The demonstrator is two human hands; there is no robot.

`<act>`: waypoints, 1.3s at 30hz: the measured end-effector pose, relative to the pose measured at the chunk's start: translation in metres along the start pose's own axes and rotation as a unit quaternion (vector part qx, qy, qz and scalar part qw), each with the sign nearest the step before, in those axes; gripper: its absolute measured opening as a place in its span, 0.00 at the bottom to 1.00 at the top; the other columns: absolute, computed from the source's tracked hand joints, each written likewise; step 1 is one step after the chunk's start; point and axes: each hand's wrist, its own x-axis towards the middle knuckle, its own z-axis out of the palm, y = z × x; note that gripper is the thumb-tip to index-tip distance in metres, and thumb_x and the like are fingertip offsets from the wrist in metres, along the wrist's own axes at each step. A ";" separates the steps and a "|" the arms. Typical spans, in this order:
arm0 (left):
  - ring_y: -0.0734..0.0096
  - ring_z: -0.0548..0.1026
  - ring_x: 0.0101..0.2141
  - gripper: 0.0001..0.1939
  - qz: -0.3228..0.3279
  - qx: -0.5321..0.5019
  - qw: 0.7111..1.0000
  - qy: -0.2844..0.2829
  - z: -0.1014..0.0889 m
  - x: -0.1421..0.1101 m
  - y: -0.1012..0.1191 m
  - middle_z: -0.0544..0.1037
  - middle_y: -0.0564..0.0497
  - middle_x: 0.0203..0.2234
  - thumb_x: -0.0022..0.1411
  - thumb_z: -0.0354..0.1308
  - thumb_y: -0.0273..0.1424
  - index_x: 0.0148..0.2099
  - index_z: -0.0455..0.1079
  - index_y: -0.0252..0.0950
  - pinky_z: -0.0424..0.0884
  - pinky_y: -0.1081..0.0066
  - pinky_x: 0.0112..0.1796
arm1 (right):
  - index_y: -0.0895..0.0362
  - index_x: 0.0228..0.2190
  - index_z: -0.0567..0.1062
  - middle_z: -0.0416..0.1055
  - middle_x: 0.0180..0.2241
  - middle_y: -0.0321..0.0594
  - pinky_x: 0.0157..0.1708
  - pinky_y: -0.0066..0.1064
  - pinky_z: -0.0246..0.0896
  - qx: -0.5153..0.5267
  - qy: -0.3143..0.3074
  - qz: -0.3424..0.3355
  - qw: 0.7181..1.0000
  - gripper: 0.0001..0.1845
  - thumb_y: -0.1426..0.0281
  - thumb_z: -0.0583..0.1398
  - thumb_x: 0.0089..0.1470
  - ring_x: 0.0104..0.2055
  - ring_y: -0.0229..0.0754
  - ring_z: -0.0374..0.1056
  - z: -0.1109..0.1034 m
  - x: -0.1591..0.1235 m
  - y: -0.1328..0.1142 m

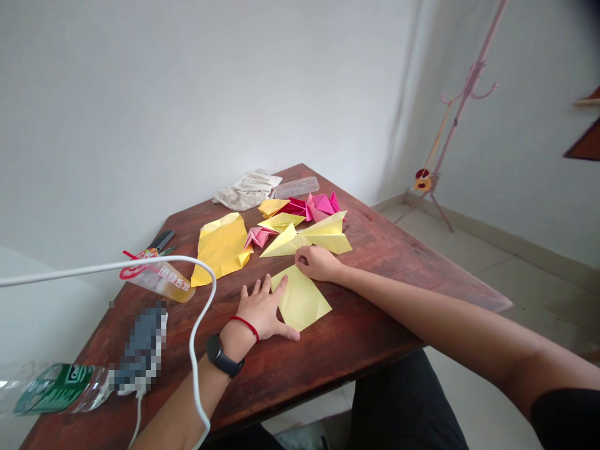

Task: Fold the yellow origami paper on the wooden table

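Left hand [260, 309] lies spread at 9 o'clock of a yellow origami sheet [302, 301]; curled right hand [319, 262] rests on its 12 o'clock corner.

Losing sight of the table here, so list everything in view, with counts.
folded sheet: 1, pale yellow, under right hand
crumpled sheet: 1, golden yellow, mid-table
folded paper pieces: several, yellow, beyond hands
origami pieces: several, pink, further back
table: 1, reddish-brown wood, beneath everything
cloth: 1, off-white, far corner
plastic box: 1, clear, far corner
plastic cup: 1, clear, left edge
bottle: 1, clear, green label, lower left
cable: 1, white, across left side
blurred object: 1, grey, left
coat stand: 1, pink, floor, right
right hand: 1, on the folded sheet
left hand: 1, flat on table, black watch, red wrist string
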 end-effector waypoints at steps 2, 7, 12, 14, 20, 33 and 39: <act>0.32 0.41 0.71 0.76 0.008 -0.019 1.000 0.012 0.001 0.000 -0.006 0.41 0.32 0.74 0.37 0.72 0.61 0.77 0.35 0.41 0.44 0.35 0.65 | 0.57 0.28 0.77 0.78 0.30 0.39 0.29 0.27 0.55 0.010 0.003 -0.002 1.000 0.06 0.77 0.60 0.54 0.30 0.39 0.69 -0.001 0.000 -0.001; 0.43 0.55 0.70 0.58 0.114 -0.217 0.959 0.142 0.003 0.014 -0.036 0.53 0.39 0.72 0.52 0.70 0.51 0.76 0.48 0.39 0.54 0.49 0.67 | 0.58 0.30 0.77 0.77 0.28 0.39 0.30 0.28 0.59 0.143 0.068 0.010 0.987 0.06 0.73 0.60 0.56 0.29 0.39 0.70 -0.005 0.000 -0.003; 0.51 0.76 0.54 0.35 0.161 -0.428 0.859 0.229 0.018 0.049 -0.061 0.77 0.42 0.56 0.58 0.68 0.38 0.66 0.68 0.40 0.72 0.55 0.55 | 0.58 0.32 0.78 0.77 0.30 0.40 0.30 0.31 0.61 0.268 0.106 0.020 0.957 0.11 0.63 0.62 0.58 0.30 0.41 0.69 -0.006 0.001 -0.003; 0.55 0.80 0.45 0.30 0.180 -0.504 0.819 0.207 0.029 0.059 -0.063 0.81 0.42 0.47 0.59 0.67 0.38 0.62 0.71 0.37 0.76 0.58 0.48 | 0.58 0.33 0.78 0.76 0.29 0.40 0.28 0.31 0.61 0.290 0.115 0.030 0.950 0.13 0.59 0.63 0.57 0.29 0.41 0.68 -0.006 0.001 -0.004; 0.68 0.79 0.29 0.25 0.222 -0.616 0.737 0.166 0.047 0.061 -0.060 0.77 0.52 0.29 0.61 0.66 0.36 0.58 0.72 0.33 0.75 0.67 0.36 | 0.56 0.37 0.78 0.77 0.34 0.41 0.30 0.31 0.63 0.317 0.089 0.037 0.943 0.17 0.55 0.66 0.55 0.31 0.41 0.69 -0.006 -0.002 -0.005; 0.69 0.76 0.28 0.24 0.246 -0.609 0.714 0.242 0.048 0.062 -0.060 0.78 0.52 0.28 0.58 0.66 0.37 0.55 0.77 0.33 0.71 0.70 0.33 | 0.53 0.34 0.72 0.66 0.23 0.31 0.22 0.29 0.60 0.356 0.076 0.054 0.930 0.22 0.54 0.72 0.44 0.23 0.37 0.63 0.000 -0.009 -0.008; 0.71 0.73 0.30 0.27 0.271 -0.588 0.722 0.245 0.043 0.053 -0.059 0.80 0.52 0.32 0.54 0.69 0.36 0.57 0.76 0.37 0.69 0.73 0.33 | 0.52 0.35 0.72 0.72 0.28 0.35 0.29 0.32 0.68 0.369 0.074 0.054 0.925 0.23 0.54 0.72 0.44 0.29 0.41 0.70 -0.002 -0.010 -0.012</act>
